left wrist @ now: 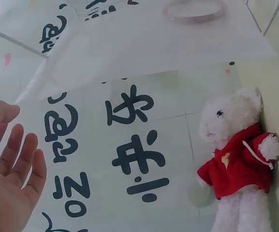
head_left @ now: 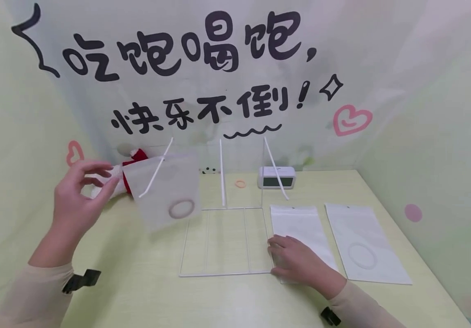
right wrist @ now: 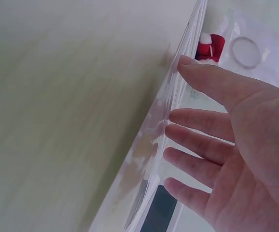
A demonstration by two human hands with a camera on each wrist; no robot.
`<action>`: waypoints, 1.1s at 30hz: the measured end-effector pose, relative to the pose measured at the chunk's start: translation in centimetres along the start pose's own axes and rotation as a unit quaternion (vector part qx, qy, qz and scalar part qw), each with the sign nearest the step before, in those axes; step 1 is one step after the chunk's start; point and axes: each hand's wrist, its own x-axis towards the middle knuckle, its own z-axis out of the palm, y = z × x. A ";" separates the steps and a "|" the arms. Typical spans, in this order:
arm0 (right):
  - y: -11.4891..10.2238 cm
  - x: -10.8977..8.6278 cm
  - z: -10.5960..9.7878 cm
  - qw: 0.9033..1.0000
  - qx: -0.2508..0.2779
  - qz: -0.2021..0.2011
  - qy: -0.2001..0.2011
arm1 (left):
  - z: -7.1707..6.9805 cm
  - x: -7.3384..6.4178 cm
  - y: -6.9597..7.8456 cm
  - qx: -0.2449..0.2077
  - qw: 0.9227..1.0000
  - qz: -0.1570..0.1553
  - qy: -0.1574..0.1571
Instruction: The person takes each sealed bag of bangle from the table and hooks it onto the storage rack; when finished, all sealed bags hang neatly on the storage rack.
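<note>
A translucent zip bag [head_left: 166, 182] with a pale ring-shaped bracelet [head_left: 181, 208] hangs tilted on the left prong of a white wire rack [head_left: 225, 274]. My left hand [head_left: 80, 200] is at the bag's upper left corner, thumb and fingers spread apart; in the left wrist view, the left hand [left wrist: 14, 169] has its fingertips right by that edge. On the table, my right hand [head_left: 301, 262] rests over a flat white zip bag [head_left: 297, 221], fingertips at the rack's right side. Its fingers [right wrist: 197, 140] look nearly straight in the right wrist view.
Another zip bag [head_left: 376, 228] with a ring in it lies at the right. Behind the rack are a white digital clock [head_left: 277, 178] and a small orange ring [head_left: 240, 183]. A white plush bear [left wrist: 241, 159] in a red top sits at the back left. Two rack prongs stick out forward.
</note>
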 end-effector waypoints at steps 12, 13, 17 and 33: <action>0.0 0.1 0.1 1.000 -0.014 -0.005 0.000 | 1.3 -7.4 0.4 -0.005 0.988 0.129 -0.080; 0.0 0.2 0.1 1.000 -0.015 -0.005 0.000 | 1.7 -8.1 0.3 -0.002 0.987 0.130 -0.097; 0.1 0.2 0.0 1.000 -0.016 -0.006 0.000 | 3.2 -10.5 -0.2 0.024 0.977 0.119 -0.173; 0.2 -0.1 -0.1 1.000 -0.008 -0.010 0.008 | 8.5 -15.5 -2.7 0.129 0.928 0.084 -0.340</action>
